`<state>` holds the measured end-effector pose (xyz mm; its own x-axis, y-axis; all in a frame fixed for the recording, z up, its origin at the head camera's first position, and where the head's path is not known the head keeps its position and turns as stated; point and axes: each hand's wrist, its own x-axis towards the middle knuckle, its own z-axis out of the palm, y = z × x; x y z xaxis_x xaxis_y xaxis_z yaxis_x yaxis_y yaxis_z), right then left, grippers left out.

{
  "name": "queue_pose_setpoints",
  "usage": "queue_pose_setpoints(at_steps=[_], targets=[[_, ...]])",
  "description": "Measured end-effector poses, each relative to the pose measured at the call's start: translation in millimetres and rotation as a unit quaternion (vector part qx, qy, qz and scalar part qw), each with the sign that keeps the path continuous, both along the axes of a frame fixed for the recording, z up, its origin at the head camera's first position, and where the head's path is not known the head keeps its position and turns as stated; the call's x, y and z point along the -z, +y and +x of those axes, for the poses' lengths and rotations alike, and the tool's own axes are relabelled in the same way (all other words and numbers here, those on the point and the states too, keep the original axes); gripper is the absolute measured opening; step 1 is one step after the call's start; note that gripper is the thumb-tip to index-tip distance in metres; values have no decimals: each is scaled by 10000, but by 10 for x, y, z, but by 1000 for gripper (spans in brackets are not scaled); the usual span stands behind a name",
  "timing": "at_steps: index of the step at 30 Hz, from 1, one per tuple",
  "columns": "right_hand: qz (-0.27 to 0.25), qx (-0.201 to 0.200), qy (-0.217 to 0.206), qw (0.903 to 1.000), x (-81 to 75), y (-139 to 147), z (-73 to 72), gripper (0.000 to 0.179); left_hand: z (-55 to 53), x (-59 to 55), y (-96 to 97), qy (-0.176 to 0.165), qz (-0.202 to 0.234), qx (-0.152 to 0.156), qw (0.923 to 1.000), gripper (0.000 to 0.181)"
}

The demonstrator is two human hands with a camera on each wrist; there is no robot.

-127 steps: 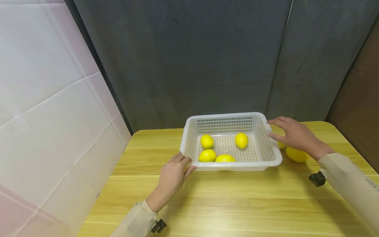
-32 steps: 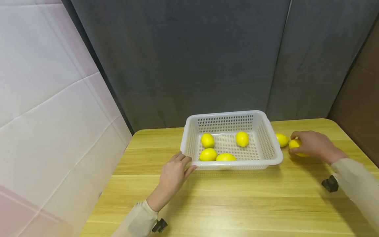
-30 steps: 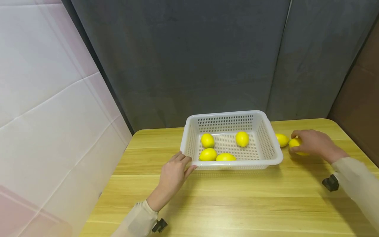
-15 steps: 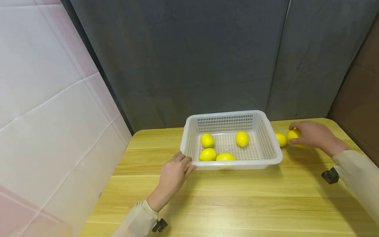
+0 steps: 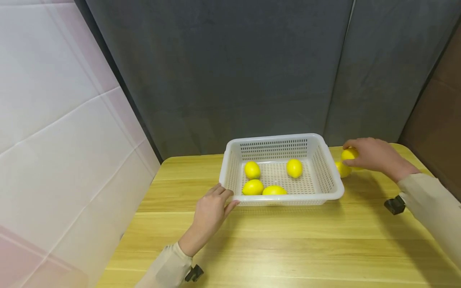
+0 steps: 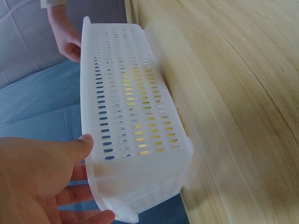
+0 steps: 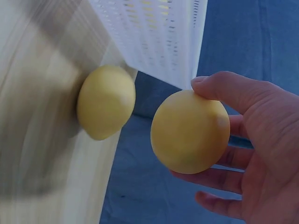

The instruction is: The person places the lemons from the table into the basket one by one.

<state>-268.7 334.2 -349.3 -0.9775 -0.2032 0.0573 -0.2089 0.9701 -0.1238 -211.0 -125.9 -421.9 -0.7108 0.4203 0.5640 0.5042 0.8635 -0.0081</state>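
My right hand (image 5: 374, 156) pinches a yellow lemon (image 7: 189, 133) between thumb and fingers, raised off the table just right of the basket. Below it another lemon (image 7: 106, 101) lies on the table, partly covered by the held one in the head view. A white perforated plastic basket (image 5: 279, 197) holds several lemons: one lemon (image 5: 294, 168) toward the right, the others grouped at the left. At the basket's front left corner my left hand (image 5: 212, 210) grips the rim, thumb on the near side and fingers over the edge, as the left wrist view (image 6: 44, 177) also shows.
The wooden table (image 5: 252, 248) runs up to a dark grey partition (image 5: 223, 80) behind the basket. A white panel (image 5: 65, 140) stands on the left and a brown panel (image 5: 439, 104) on the right.
My right hand left the basket's right rim, took hold of a lemon on the table and lifted it up and leftward toward the basket. My left hand stays at the corner.
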Motion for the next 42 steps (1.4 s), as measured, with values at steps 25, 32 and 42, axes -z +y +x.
queue_pose_setpoints(at_steps=[25, 32, 42], targets=[[125, -306, 252, 9991, -124, -605, -4, 53, -6, 1, 3, -35, -10, -6, 10000, 28], [144, -620, 363, 9973, -110, -732, 26, 50, 0, -3, 0, -37, 12, 0, 10000, 28], [93, -833, 411, 9956, -32, -867, 56, 47, 0, -1, 4, -71, -1, -24, 10000, 29]])
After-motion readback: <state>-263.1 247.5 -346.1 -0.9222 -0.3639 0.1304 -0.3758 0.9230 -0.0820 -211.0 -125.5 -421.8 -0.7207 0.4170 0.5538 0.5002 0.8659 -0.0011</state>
